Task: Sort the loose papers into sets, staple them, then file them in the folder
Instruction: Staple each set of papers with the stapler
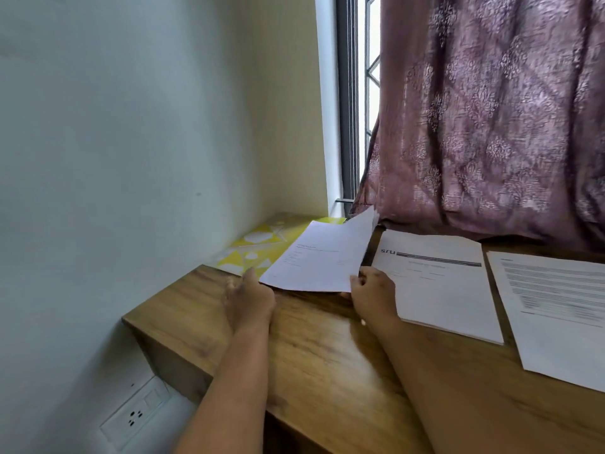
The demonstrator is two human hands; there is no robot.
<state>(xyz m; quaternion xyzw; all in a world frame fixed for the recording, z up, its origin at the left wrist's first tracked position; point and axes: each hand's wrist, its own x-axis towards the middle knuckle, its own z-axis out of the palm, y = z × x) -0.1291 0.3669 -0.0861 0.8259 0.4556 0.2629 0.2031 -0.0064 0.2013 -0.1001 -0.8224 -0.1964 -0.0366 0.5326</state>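
A yellow patterned folder lies at the far left of the wooden desk, against the wall. A set of white papers rests partly over the folder, its right side lifted. My right hand pinches the set's near right corner. My left hand touches its near left corner, fingers extended toward the folder's edge. To the right lie a second paper set with an "sru" header and a third set of printed text, both flat on the desk.
A mauve patterned curtain hangs over the back right of the desk, beside a window frame. The wall closes off the left side. A wall socket sits below the desk's left edge.
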